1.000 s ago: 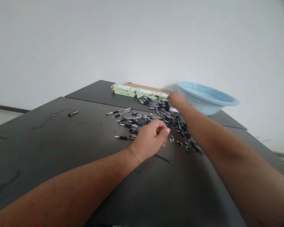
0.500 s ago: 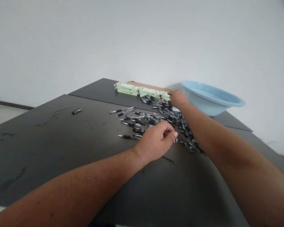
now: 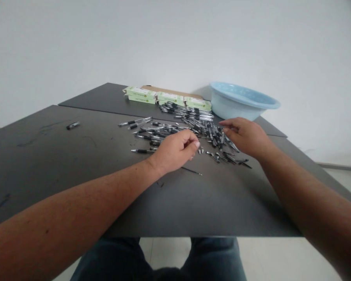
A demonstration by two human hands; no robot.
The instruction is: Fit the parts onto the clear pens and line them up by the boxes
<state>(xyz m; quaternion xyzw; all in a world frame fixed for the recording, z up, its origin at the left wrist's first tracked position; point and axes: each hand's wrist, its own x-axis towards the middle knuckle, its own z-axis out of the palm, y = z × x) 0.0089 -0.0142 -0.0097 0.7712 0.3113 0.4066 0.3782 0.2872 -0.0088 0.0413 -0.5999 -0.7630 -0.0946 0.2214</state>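
Observation:
My left hand (image 3: 178,150) hovers low over the near edge of a loose heap of black and clear gel pens (image 3: 163,128). Its fingers are curled in with the thumb against them, and what they may hold is hidden. To the right of the heap, my right hand (image 3: 245,134) is above more pen parts (image 3: 216,134), fingers stretched forward and the thumb apart, with nothing visible in it. A thin dark pen refill (image 3: 192,171) lies just in front of my left hand. Small pale tips (image 3: 201,150) lie beside its thumb.
Light green boxes (image 3: 142,95) stand in a row at the back, with neatly laid pens (image 3: 197,113) before them. A blue basin (image 3: 236,103) sits at the back right. One short pen piece (image 3: 73,125) lies apart on the left of the dark table (image 3: 175,210).
My right hand has drawn back from the laid pens by the boxes toward me and its fingers have opened. My left hand stays curled over the heap. The view has tilted down.

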